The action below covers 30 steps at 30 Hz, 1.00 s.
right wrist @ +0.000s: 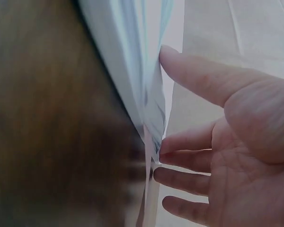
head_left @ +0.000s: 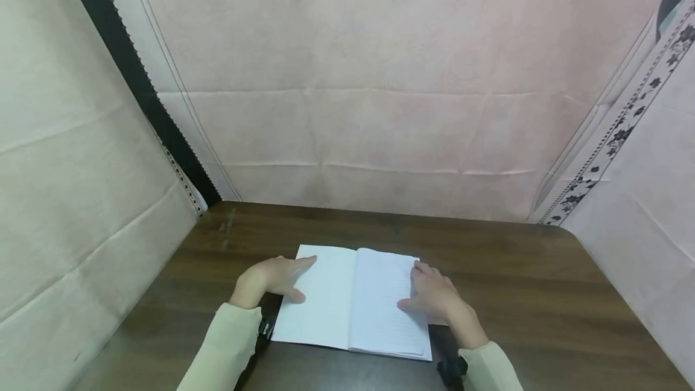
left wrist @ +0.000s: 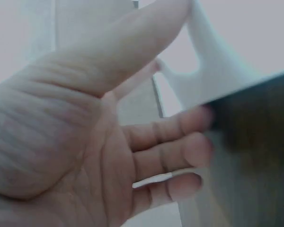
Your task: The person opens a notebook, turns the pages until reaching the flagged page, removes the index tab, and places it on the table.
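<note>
An open notebook [head_left: 326, 300] lies on the wooden table, its left page blank and its right page [head_left: 382, 306] faintly lined. My left hand [head_left: 274, 279] is at the left edge, with thumb and index fingertips on the page. In the left wrist view, that hand's other fingers [left wrist: 173, 158] reach loosely past the page edge. At the right edge is my right hand [head_left: 434, 294], its thumb on the lined page and its fingers extended along the side. The right wrist view shows the thumb [right wrist: 199, 71] against the slightly fanned page edges [right wrist: 132, 61].
The dark brown table [head_left: 505, 282] stretches around the notebook. A pale creased cloth [head_left: 380, 89] hangs behind it, with more cloth [head_left: 70, 198] on the left and patterned cloth [head_left: 641, 107] on the right. Under the right hand a white corner [head_left: 437, 321] sticks out.
</note>
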Available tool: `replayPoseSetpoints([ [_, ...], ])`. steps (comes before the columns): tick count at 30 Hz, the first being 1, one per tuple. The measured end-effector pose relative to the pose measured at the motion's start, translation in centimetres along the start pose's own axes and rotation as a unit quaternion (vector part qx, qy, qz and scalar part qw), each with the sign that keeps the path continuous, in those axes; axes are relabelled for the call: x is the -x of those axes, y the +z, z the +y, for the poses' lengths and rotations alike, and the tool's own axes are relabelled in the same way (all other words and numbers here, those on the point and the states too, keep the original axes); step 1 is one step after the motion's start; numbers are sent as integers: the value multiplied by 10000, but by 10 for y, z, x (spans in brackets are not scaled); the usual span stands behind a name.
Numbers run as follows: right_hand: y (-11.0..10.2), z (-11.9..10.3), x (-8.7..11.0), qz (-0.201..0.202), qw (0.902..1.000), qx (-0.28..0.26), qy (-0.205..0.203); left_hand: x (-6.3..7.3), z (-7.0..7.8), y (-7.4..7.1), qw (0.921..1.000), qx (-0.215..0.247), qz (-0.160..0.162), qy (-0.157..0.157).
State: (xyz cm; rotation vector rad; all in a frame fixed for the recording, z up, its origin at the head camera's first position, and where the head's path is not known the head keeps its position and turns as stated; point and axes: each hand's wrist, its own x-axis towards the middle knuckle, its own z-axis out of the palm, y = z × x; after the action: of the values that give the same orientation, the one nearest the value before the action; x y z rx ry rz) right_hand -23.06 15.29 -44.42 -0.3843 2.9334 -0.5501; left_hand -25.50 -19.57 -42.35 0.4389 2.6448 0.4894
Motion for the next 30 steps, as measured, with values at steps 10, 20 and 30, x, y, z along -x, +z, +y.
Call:
replayPoseSetpoints([
  [10,-5,13,-1,102,9992,-6,375,-6,9,4,9990,-413,165,104],
  [20,-6,12,-1,94,9990,238,367,-7,12,5,9980,-585,130,178],
  [30,-3,4,0,397,9983,120,411,-7,13,8,9990,-398,78,167],
])
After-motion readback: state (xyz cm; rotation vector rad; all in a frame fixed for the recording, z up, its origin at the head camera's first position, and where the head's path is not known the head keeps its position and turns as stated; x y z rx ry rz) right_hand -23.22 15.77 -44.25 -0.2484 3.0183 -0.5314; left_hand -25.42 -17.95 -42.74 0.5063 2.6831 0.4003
